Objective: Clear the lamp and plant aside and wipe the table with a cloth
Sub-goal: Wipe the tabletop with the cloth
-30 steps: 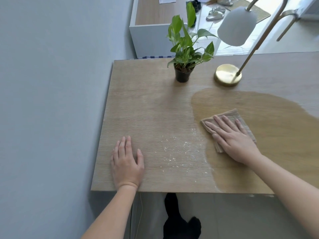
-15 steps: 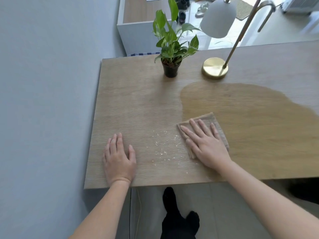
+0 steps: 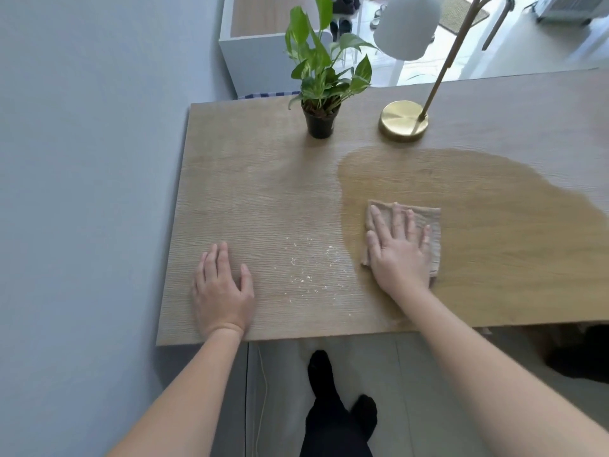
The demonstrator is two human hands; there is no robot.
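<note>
Right hand (image 3: 397, 255) flat on cloth (image 3: 428, 225), long axis toward lamp (image 3: 403, 120)

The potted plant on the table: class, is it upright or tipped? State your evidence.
Upright: the plant stands on its pot's base on the table, leaves rising above it.

Grey wall (image 3: 82, 159) left; white cabinet (image 3: 257, 64) behind; pale floor (image 3: 286, 407) below

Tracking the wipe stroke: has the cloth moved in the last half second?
Yes. Judged against the crumbs on the table, the cloth under the right hand has slid right. It reached their edge before, and now a gap separates them.
</note>
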